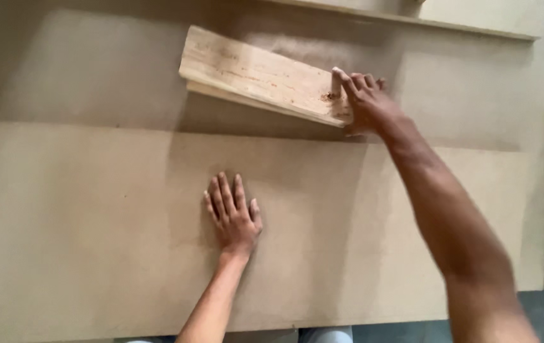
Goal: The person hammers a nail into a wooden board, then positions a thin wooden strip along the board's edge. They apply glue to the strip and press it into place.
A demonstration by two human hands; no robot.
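The right hand (367, 101) is gripping the end of a pale, knotty wooden plank (259, 76), lying tilted at the far side of the desk (62, 70). The left hand (234, 213) is pressing flat, fingers spread, on a large brown board (81, 228).

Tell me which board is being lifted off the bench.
The short pale plank, gripped at its end by the right hand and tilted up. The big brown sheet lies flat under the left hand.
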